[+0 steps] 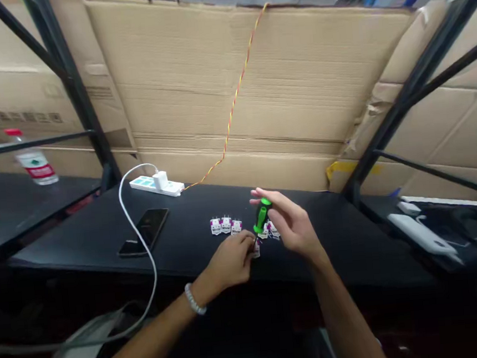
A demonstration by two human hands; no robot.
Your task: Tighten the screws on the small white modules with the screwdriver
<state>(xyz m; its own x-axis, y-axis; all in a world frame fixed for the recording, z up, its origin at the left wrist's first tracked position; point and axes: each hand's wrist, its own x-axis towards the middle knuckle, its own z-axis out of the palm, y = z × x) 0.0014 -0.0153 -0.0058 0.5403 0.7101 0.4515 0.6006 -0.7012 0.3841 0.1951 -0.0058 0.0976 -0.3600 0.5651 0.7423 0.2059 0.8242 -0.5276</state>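
Observation:
My right hand [290, 222] grips a green-handled screwdriver [261, 217], held nearly upright with its tip pointing down. The tip meets a small white and pink part [256, 249] that my left hand [231, 260] pinches against the black table [102, 241]. A beaded bracelet sits on my left wrist. A row of three similar white and pink parts [226, 225] lies just left of the screwdriver. More such parts [272, 229] show behind it, partly hidden by my right hand.
A black phone [145, 232] lies at the left with a white cable [137, 232] running over it to a power strip [155, 184]. A red-yellow twisted wire [235, 98] climbs the cardboard wall. A water bottle [32, 158] stands far left; white devices [418, 233] lie at right.

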